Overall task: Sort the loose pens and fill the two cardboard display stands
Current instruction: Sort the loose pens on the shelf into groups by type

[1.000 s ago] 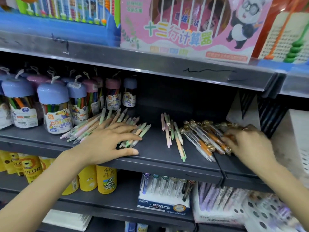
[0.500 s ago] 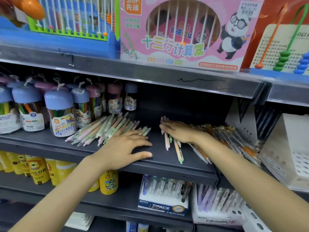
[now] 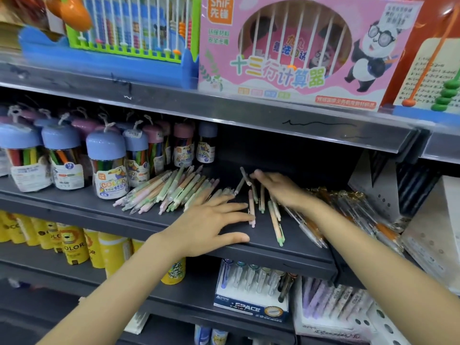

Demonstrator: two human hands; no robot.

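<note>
Two bare hands over the dark middle shelf point(image 3: 74, 207). Left hand point(image 3: 209, 227) lying flat at about 6 o'clock of the frame's centre, fingers straight and slightly spread, palm pressed on the near end of a large heap of pastel pens point(image 3: 169, 192); too many in that heap to count, fanned toward 10 o'clock. Right hand point(image 3: 278, 188) at 3 o'clock of the left one, fingers extended and lightly bent over a smaller loose group of pastel pens point(image 3: 273, 215), roughly six or seven; fingertips touching the far ones, one pen tipped up against them, grip not clearly closed. At 3 o'clock of that, a pile of clear pens with orange and gold parts point(image 3: 348, 210), uncountable.

At 9 o'clock, blue- and pink-capped jars point(image 3: 109, 165) of coloured markers, about ten visible, labels reading "COLOR". Above, at 12 o'clock, a pink abacus box point(image 3: 286, 53) marked "ShiF". Below, at 6 o'clock, a pen stand point(image 3: 251, 305) printed "SPACE", and yellow "COLOR" tubes point(image 3: 74, 245) at 8 o'clock.
</note>
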